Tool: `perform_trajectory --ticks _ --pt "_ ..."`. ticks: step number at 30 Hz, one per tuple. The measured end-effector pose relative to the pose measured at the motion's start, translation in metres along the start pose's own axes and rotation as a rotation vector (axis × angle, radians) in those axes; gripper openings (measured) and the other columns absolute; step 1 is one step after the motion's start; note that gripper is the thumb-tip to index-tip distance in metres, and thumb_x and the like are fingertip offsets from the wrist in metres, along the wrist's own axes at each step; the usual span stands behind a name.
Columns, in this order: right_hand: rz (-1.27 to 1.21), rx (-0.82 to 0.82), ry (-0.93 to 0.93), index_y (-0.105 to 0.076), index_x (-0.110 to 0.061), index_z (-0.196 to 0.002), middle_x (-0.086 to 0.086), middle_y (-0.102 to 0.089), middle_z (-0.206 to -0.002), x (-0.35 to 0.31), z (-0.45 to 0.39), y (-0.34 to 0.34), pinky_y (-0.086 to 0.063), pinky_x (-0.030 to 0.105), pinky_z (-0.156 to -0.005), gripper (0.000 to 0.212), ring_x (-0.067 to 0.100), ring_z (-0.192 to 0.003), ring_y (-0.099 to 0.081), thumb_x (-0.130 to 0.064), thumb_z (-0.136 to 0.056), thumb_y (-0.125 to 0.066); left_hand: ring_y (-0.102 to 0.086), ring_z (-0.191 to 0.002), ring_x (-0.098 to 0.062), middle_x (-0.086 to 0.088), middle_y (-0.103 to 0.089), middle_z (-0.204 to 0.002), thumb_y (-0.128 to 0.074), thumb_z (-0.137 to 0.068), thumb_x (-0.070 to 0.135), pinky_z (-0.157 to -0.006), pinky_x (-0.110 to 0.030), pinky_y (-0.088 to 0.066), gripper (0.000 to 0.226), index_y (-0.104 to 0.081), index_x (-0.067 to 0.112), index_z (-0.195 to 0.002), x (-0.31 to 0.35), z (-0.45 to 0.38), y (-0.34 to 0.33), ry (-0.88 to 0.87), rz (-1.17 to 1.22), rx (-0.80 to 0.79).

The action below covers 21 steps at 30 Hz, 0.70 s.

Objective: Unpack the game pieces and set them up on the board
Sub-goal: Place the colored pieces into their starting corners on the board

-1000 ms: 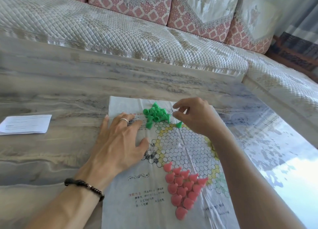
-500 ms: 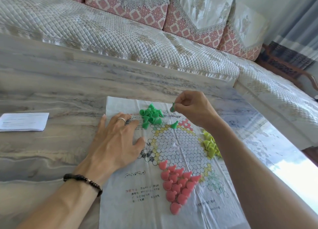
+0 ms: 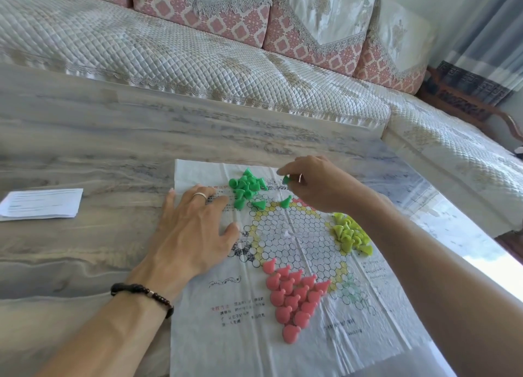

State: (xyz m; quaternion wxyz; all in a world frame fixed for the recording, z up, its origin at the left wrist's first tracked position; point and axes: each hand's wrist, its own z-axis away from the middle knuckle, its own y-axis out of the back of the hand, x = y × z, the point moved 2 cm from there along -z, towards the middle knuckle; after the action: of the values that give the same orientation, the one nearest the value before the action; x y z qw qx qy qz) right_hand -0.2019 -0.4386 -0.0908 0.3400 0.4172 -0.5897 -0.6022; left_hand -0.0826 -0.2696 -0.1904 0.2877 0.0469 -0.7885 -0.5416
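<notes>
A folded white paper slip (image 3: 39, 204) lies at nine o'clock on the grey marbled surface (image 3: 85, 139), well apart from the thin printed plastic game board (image 3: 254, 314). The left hand (image 3: 195, 229) presses flat on the board's left edge, fingers straight. A heap of green cone pieces (image 3: 246, 187) sits at the board's far edge, twelve o'clock. The right hand (image 3: 319, 184) hovers beside it, its grip pinching one green cone (image 3: 285, 180). Pink pieces (image 3: 291, 294) fill the near point at six o'clock; yellow-green pieces (image 3: 351, 236) crowd three o'clock.
</notes>
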Motion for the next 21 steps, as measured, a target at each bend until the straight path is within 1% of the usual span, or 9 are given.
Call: perform_trajectory --ticks 1,3,5,8,9,11,14,18,21 --pt "0.017 -0.006 0.006 -0.064 -0.012 -0.12 0.0 -0.067 -0.107 -0.001 0.0 0.0 -0.048 0.022 -0.078 0.028 0.008 -0.085 -0.057 -0.012 -0.095 -0.054 -0.024 -0.141 -0.019 -0.004 -0.038 -0.149 -0.041 -0.087 0.057 -0.117 -0.05 -0.008 0.061 -0.044 0.028 -0.139 0.0 0.0 0.0 0.0 0.0 0.001" --pt "0.033 -0.019 -0.009 -0.067 -0.011 -0.112 -0.001 -0.068 -0.096 -0.002 -0.001 0.0 -0.052 0.026 -0.078 0.022 0.011 -0.084 -0.06 -0.011 -0.091 -0.06 -0.025 -0.141 -0.019 -0.004 -0.038 -0.149 -0.041 -0.086 0.058 -0.117 -0.051 -0.008 0.061 -0.044 0.028 -0.139 0.0 0.0 0.0 -0.001 0.0 0.003" --pt "0.031 -0.027 -0.018 -0.068 -0.012 -0.101 -0.008 -0.064 -0.083 -0.002 -0.001 0.001 -0.049 0.019 -0.07 0.015 0.009 -0.078 -0.06 -0.011 -0.088 -0.063 -0.025 -0.141 -0.019 -0.003 -0.038 -0.149 -0.04 -0.086 0.058 -0.117 -0.051 -0.009 0.061 -0.044 0.028 -0.139 -0.001 0.0 0.0 -0.004 0.0 0.002" --pt "0.049 -0.04 0.004 -0.071 -0.012 -0.093 -0.021 -0.052 -0.074 -0.003 -0.002 0.001 -0.039 0.01 -0.063 0.01 -0.007 -0.071 -0.049 -0.011 -0.088 -0.062 -0.026 -0.14 -0.018 -0.003 -0.039 -0.148 -0.041 -0.086 0.058 -0.117 -0.051 -0.009 0.06 -0.045 0.028 -0.138 -0.001 0.0 0.0 -0.004 -0.002 0.006" --pt "0.065 -0.048 0.017 -0.071 -0.013 -0.094 -0.021 -0.051 -0.075 -0.003 -0.002 0.0 -0.037 0.009 -0.063 0.01 -0.008 -0.071 -0.047 -0.012 -0.089 -0.062 -0.025 -0.14 -0.018 -0.003 -0.039 -0.148 -0.041 -0.086 0.057 -0.117 -0.051 -0.009 0.06 -0.045 0.028 -0.138 -0.001 0.0 0.0 -0.003 0.001 0.007" --pt "0.106 -0.069 0.056 -0.07 -0.015 -0.098 -0.014 -0.053 -0.084 -0.005 -0.002 -0.003 -0.039 0.011 -0.068 0.011 -0.003 -0.076 -0.049 -0.015 -0.089 -0.064 -0.024 -0.141 -0.018 -0.003 -0.039 -0.148 -0.041 -0.086 0.057 -0.117 -0.051 -0.008 0.06 -0.046 0.027 -0.138 -0.001 -0.001 0.0 -0.002 0.009 0.01" --pt "0.147 -0.111 0.08 -0.069 -0.019 -0.102 -0.008 -0.056 -0.098 -0.008 -0.002 -0.009 -0.047 0.022 -0.081 0.014 0.006 -0.091 -0.054 -0.019 -0.088 -0.066 -0.024 -0.142 -0.018 -0.003 -0.039 -0.149 -0.042 -0.086 0.056 -0.117 -0.051 -0.009 0.059 -0.046 0.027 -0.137 -0.001 0.0 -0.001 -0.005 0.01 0.014" --pt "0.213 -0.138 0.094 -0.07 -0.021 -0.103 -0.01 -0.052 -0.099 -0.009 -0.003 -0.017 -0.046 0.023 -0.081 0.016 0.005 -0.091 -0.049 -0.018 -0.088 -0.066 -0.025 -0.141 -0.019 -0.004 -0.041 -0.148 -0.044 -0.086 0.056 -0.117 -0.053 -0.011 0.058 -0.048 0.026 -0.135 0.0 -0.001 0.0 -0.01 0.008 0.017" --pt "0.198 -0.15 0.093 -0.07 -0.023 -0.104 -0.01 -0.054 -0.1 -0.007 -0.002 -0.017 -0.046 0.023 -0.082 0.017 0.006 -0.095 -0.054 -0.021 -0.087 -0.068 -0.026 -0.141 -0.018 -0.003 -0.041 -0.148 -0.044 -0.086 0.056 -0.117 -0.053 -0.011 0.057 -0.049 0.026 -0.135 0.0 0.0 0.0 -0.008 0.008 0.02"
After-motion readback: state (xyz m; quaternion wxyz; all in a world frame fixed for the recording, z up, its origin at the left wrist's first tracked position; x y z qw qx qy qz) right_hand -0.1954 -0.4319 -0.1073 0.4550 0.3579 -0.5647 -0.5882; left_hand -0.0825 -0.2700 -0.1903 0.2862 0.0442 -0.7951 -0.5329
